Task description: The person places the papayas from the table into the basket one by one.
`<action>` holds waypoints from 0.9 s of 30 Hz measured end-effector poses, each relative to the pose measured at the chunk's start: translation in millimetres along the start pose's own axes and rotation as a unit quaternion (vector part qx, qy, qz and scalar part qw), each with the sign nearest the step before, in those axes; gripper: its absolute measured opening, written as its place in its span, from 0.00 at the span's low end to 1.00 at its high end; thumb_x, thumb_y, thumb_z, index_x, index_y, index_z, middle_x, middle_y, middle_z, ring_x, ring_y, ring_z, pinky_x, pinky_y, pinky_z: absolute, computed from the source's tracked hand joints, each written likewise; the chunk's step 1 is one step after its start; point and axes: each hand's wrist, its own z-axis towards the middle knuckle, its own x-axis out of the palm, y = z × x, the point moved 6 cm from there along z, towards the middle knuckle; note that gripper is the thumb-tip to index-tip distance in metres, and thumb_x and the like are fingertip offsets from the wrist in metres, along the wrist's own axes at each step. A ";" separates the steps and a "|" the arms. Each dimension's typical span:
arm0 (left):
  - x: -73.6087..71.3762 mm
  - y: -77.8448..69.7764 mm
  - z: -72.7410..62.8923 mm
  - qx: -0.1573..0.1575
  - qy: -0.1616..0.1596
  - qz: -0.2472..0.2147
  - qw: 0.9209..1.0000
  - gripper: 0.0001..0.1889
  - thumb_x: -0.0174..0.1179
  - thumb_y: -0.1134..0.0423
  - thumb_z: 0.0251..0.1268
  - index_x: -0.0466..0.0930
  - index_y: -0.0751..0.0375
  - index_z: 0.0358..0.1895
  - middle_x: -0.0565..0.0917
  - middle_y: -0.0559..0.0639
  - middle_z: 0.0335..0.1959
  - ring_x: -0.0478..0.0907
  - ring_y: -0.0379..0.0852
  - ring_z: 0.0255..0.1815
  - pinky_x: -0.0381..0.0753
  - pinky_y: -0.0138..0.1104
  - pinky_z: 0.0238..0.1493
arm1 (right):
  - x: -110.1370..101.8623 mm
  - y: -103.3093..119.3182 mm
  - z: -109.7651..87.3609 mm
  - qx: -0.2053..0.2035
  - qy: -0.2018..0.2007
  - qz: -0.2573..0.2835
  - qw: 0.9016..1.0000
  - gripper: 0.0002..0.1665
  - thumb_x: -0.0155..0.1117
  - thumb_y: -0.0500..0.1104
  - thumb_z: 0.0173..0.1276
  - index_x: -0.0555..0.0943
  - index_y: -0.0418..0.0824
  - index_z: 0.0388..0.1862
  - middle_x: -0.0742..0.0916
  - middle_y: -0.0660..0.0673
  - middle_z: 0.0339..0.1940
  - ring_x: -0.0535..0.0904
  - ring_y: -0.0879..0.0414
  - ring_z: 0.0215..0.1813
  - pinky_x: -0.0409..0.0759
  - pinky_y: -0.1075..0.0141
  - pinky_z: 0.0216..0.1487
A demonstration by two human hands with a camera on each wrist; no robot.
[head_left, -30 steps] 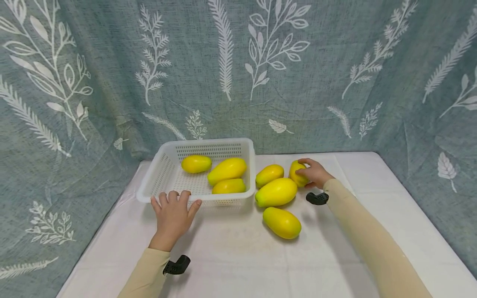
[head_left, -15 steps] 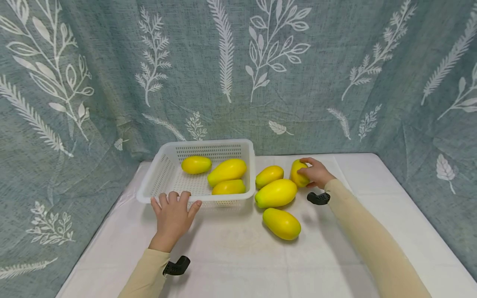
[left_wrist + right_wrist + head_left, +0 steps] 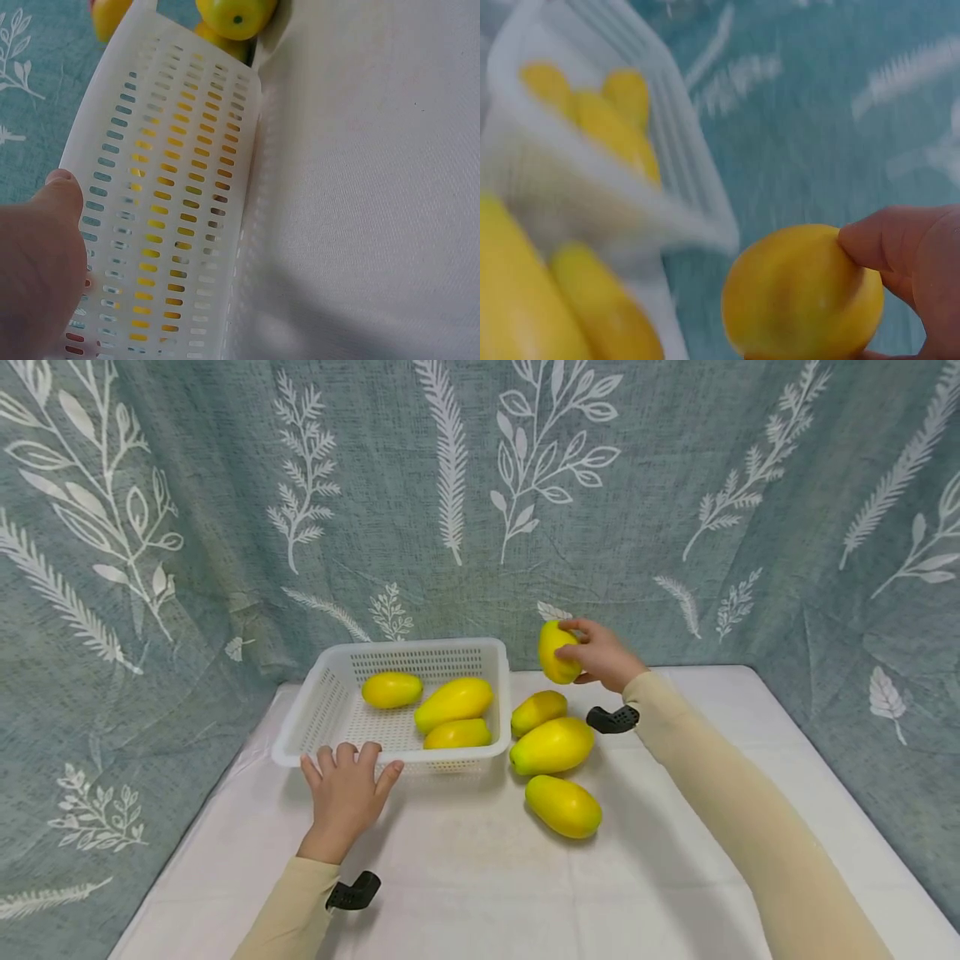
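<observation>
My right hand holds a yellow papaya above the table, right of the white plastic basket. In the right wrist view, the thumb lies against the side of this papaya. My left hand grips the basket's front rim, fingers over the edge; the left wrist view shows its thumb at the rim. Inside the basket lie three papayas, one of them large. Below the raised fruit, three more rest on the table: a small one, a large one and a nearer one.
A white cloth covers the table. Grey-green curtains with white leaf prints hang behind and on both sides. The basket's right wall stands close beside the small and large papayas on the table.
My right hand has lifted its papaya off the table and carried it up and left towards the basket. The left hand has stayed on the rim.
</observation>
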 end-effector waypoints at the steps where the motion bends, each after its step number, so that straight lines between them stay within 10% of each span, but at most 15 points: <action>1: 0.0 0.2 0.2 0.000 -0.001 0.001 1.000 0.25 0.59 0.46 0.74 0.76 0.67 0.55 0.76 0.76 0.51 0.62 0.81 0.60 0.44 0.77 0.67 | 8.2 8.0 0.1 -0.005 0.008 0.001 1.000 0.37 0.56 0.43 0.79 0.57 0.49 0.82 0.66 0.33 0.79 0.73 0.36 0.70 0.77 0.42 0.67; 13: 2.1 1.8 -0.6 0.003 -0.010 -0.001 1.000 0.24 0.59 0.46 0.74 0.77 0.66 0.54 0.76 0.75 0.50 0.63 0.80 0.59 0.44 0.76 0.66 | 112.9 33.4 -0.7 -0.030 0.084 -0.031 0.996 0.34 0.61 0.42 0.76 0.66 0.53 0.78 0.67 0.38 0.80 0.74 0.42 0.72 0.80 0.45 0.64; 27: 0.8 2.5 -2.4 0.005 -0.017 0.000 1.000 0.24 0.59 0.45 0.73 0.77 0.66 0.54 0.76 0.75 0.50 0.63 0.80 0.60 0.45 0.77 0.67 | 160.6 23.0 -0.2 -0.006 0.069 -0.097 0.993 0.33 0.63 0.43 0.74 0.69 0.53 0.76 0.68 0.44 0.81 0.76 0.45 0.65 0.84 0.51 0.52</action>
